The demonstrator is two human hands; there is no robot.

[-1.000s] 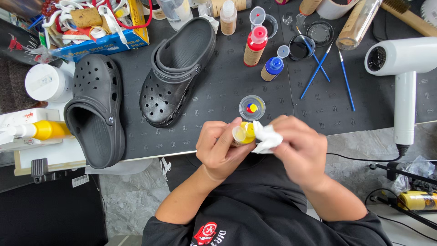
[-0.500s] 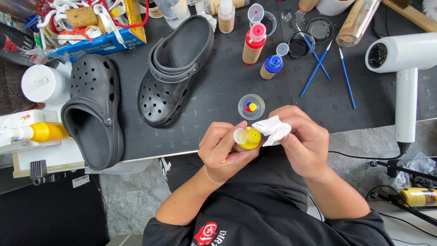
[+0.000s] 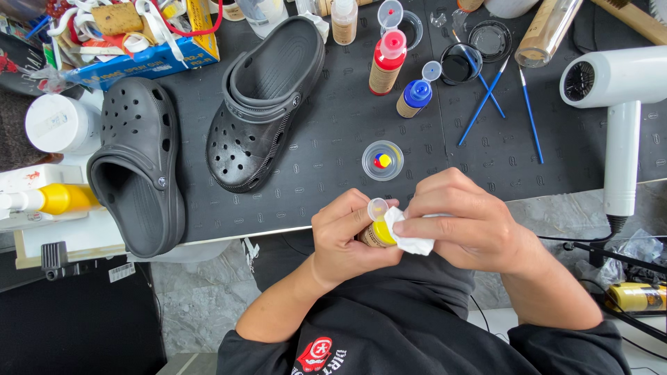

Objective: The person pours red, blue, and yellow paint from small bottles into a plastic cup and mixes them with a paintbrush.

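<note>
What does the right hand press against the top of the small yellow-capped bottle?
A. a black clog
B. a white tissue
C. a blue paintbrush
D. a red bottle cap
B. The right hand pinches a folded white tissue against the yellow top of the small bottle, which the left hand holds in its grip; the brushes and clogs lie untouched on the mat.

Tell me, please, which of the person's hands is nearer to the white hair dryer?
Right. The right hand, pressing a white tissue to the yellow paint bottle, is closer to the hair dryer. The left hand grips the bottle, farther away.
</note>
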